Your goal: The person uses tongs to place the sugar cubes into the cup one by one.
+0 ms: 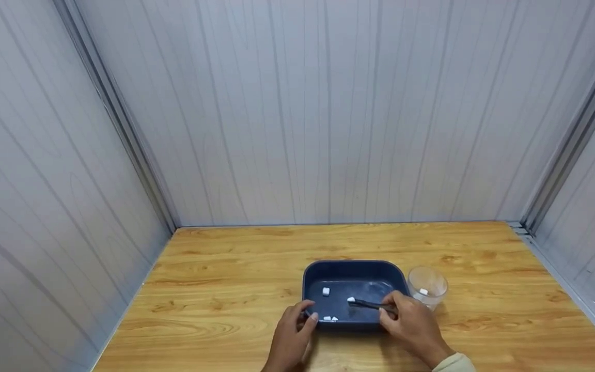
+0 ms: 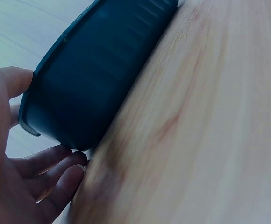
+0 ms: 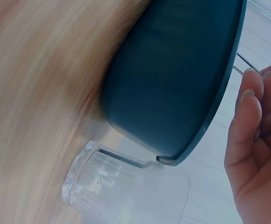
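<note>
A dark blue rectangular tub sits on the table. At its front left corner my left hand holds the rim, thumb and fingers on either side in the left wrist view. Over the tub's right side, my right hand pinches black tweezers. A small white cube is at their tips, above the tub floor. Inside the tub lie another white cube and two white pieces by the front wall. In the right wrist view the tweezers are mostly hidden behind fingers and rim.
A clear glass cup stands close to the tub's right side, with a white cube in it. Pale wood-grain panels enclose the wooden table at the back and sides.
</note>
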Motion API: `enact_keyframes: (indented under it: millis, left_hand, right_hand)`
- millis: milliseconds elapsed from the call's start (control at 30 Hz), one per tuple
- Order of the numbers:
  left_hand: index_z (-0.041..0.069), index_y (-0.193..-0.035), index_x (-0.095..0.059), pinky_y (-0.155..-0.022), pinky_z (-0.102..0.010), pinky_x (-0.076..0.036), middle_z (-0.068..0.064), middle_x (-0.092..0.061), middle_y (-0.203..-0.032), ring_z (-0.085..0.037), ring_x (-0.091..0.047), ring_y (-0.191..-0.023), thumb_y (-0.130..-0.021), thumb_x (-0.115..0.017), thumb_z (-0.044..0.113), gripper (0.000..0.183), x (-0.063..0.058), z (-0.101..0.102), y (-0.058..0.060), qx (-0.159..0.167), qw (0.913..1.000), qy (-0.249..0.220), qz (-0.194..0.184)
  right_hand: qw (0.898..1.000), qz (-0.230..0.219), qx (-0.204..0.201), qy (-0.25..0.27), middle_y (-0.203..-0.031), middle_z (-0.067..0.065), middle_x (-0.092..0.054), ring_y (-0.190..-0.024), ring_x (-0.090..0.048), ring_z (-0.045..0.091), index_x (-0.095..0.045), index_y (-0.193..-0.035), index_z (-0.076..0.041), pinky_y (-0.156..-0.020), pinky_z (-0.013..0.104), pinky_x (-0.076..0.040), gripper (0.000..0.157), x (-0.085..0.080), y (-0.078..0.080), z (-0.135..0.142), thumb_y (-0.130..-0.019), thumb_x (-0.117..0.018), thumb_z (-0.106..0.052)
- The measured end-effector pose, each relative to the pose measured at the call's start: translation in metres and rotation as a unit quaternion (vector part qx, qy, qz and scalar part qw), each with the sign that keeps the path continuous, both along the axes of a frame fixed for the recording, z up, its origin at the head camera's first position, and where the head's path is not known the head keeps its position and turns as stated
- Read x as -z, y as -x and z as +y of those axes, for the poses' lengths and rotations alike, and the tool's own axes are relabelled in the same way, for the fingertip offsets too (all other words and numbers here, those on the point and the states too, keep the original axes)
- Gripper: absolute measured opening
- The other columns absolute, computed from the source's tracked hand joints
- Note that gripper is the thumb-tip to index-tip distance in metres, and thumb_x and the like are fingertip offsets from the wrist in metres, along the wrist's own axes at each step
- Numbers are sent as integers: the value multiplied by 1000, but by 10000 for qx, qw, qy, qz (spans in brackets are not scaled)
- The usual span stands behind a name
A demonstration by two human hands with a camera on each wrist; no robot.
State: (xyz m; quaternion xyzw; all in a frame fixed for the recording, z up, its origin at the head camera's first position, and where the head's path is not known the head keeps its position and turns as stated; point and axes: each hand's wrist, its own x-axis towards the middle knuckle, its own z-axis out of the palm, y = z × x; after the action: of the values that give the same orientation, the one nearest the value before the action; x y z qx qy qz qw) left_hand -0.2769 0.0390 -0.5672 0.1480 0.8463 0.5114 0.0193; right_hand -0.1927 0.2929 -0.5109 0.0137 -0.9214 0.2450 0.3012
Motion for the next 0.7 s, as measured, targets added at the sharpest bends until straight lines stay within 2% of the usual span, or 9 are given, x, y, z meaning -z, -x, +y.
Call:
enact_keyframes:
  millis: [300, 500, 700]
  left_hand:
    - [25, -120, -58, -80, -32, -47, 4, -53, -106, -9, -53, -94, -92, -56, 36, 30, 0, 1, 1, 91, 10000, 16, 13]
    - [23, -120, -58, -80, -31, -47, 4, -53, -105, -9, -53, -93, -92, -56, 35, 31, -1, 1, 0, 91, 9999, -18, 71]
    - [26, -119, -58, -81, -33, -47, 4, -53, -104, -10, -53, -93, -91, -56, 36, 30, -1, 1, 1, 25, 10000, 44, -55]
  right_hand:
    - [9994, 334, -77, -36, -63, -18, -47, -56, -43, 2, -58, -76, -23, -52, 23, -37, 19, 0, 0, 2, -67, -72, -14]
    - [9995, 308, -86, 19, -63, -17, -47, -55, -43, 2, -58, -76, -22, -52, 22, -38, 19, -2, -1, 3, -67, -73, -13]
    - [9997, 238, -45, 74, -63, -17, -47, -56, -43, 3, -59, -77, -21, -52, 22, -37, 19, -3, -2, 3, -67, -73, -13]
